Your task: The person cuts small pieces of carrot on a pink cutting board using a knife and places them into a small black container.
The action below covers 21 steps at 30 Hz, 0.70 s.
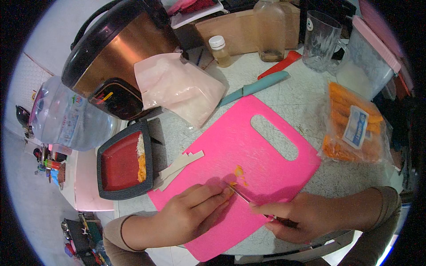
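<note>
A pink plastic cutting board (216, 143) lies slanted before me on the table. My right hand (296, 212) grips a knife (241, 193) by its handle, the blade pointing left. Over the board, my left hand (203, 206) has its fingers bunched at the blade tip, on a small orange food piece (232, 188) mostly hidden beneath them. Several thin orange slices (239, 171) lie just beyond the blade. Pale flat strips (179, 168) rest across the board's left edge. Left of the board stands a dark square bowl (121, 166), red inside, holding shredded white and orange food (141, 159).
Beyond the board are a teal-handled knife (266, 82), a red utensil (279, 65), a clear packet of white material (186, 89) and a small bottle (219, 53). An orange nugget packet (354, 126) lies right, near a glass mug (321, 43). A rice cooker (123, 50) stands far left.
</note>
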### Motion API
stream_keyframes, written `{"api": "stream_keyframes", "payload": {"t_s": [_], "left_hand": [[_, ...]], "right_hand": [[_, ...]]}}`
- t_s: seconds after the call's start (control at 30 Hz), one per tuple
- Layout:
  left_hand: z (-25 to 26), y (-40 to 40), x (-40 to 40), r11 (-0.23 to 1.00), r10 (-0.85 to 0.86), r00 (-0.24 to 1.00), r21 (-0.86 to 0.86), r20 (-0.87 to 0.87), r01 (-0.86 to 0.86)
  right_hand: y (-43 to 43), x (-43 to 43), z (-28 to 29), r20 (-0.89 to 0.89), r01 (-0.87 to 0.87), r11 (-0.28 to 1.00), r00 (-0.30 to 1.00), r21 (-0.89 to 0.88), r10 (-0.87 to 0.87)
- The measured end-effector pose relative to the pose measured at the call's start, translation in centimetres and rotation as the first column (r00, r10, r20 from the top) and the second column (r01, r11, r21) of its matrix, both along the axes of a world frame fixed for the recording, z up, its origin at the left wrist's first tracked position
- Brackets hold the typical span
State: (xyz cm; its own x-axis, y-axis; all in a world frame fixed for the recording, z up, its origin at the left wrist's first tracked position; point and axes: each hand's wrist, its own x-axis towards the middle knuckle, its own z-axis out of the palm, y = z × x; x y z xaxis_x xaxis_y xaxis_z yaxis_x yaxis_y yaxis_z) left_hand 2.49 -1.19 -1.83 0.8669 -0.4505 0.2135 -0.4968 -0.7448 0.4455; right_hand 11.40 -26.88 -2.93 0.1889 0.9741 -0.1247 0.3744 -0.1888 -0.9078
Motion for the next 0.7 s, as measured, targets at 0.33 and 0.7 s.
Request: {"api": "stream_keyframes", "payload": {"t_s": [0.33,0.7], "left_hand": [[-0.2,0.4,-0.1,1.0,-0.01,1.0,-0.003,-0.005,0.01],[-0.2,0.5,-0.1,1.0,-0.029,1.0,0.011,0.001,0.029]], "right_hand": [[-1.0,-0.1,0.0,-0.13,0.011,0.999,0.992,0.038,-0.006],[-0.6,-0.8,-1.0,0.121,0.037,0.981,0.991,0.19,-0.061]]}}
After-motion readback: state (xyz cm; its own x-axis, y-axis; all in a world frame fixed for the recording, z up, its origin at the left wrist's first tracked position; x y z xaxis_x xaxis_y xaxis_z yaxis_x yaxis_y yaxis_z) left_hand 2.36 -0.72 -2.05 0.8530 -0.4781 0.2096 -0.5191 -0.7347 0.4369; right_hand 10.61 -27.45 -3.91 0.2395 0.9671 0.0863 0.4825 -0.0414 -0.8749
